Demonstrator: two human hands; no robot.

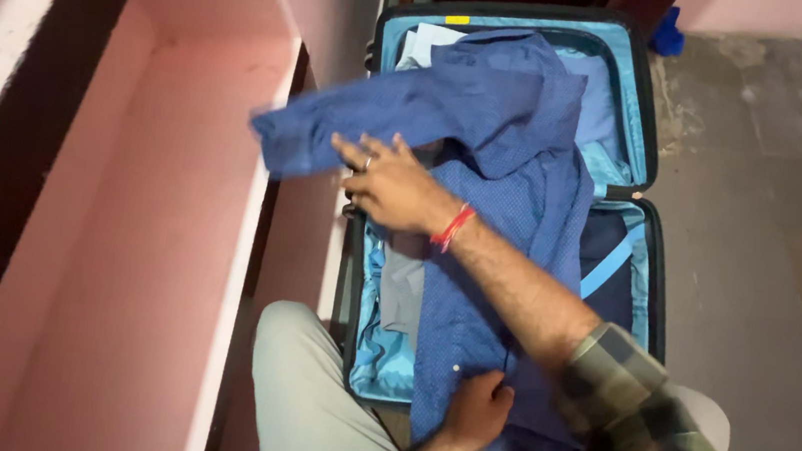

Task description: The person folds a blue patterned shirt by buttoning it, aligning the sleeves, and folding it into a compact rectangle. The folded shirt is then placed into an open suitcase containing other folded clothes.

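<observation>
A blue dotted shirt point(515, 198) lies spread over an open suitcase point(635, 111) with a light-blue lining. My right hand point(393, 189), with a ring and a red thread at the wrist, reaches across from the right in a plaid sleeve. It holds one shirt sleeve point(331, 132) lifted out past the suitcase's left edge. My left hand point(478, 411) is at the bottom and grips the shirt's lower hem near the suitcase's near edge. Other folded clothes point(432, 43) lie under the shirt and are mostly hidden.
A pink wall ledge point(175, 180) runs along the left, close to the suitcase. My knee in light trousers point(302, 386) rests at the suitcase's near left corner. Grey stone floor point(771, 248) stretches to the right. A small blue object point(666, 34) lies beyond the suitcase.
</observation>
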